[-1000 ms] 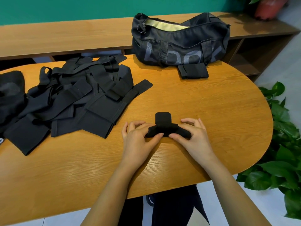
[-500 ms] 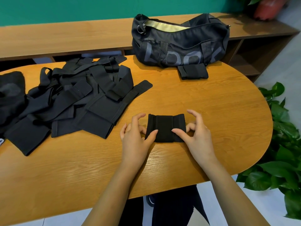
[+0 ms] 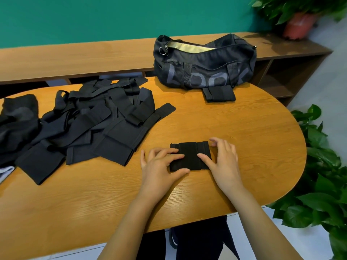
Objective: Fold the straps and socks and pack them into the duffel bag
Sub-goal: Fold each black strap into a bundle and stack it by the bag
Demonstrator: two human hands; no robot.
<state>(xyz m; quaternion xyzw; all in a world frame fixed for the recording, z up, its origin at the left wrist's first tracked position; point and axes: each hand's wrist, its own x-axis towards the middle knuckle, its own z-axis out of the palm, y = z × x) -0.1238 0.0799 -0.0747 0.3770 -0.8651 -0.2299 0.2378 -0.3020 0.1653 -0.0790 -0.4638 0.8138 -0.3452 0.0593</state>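
The left hand and right hand press flat on the folded strap, at six o'clock from the duffel bag. It looks soft and light; pinch both ends or it may pop open.

Far-left dark cloth pile cut off by the frame edge, duffel bag interior unseen

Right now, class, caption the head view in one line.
On the table, left hand and right hand press a folded black strap; open duffel bag behind.
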